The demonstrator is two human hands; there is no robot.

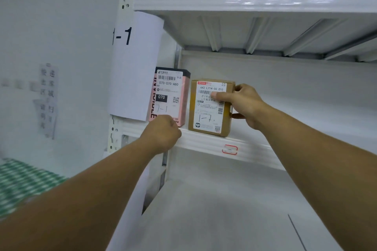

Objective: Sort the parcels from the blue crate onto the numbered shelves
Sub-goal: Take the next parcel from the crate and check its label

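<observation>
Two hands are up: my right hand (244, 106) clamps the brown parcel (206, 117), thumb on its label, fingers round its right side. It stands upright on the shelf (206, 144), just beside the pink parcel (170, 96). My left hand (163, 132) curls at that parcel's foot; whether it grips anything, I cannot tell. A paper sign (134, 71) on the post reads 1-1.

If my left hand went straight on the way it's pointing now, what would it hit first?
Probably the pink parcel standing on the shelf, just beyond the left hand; depth is hard to judge.
</observation>
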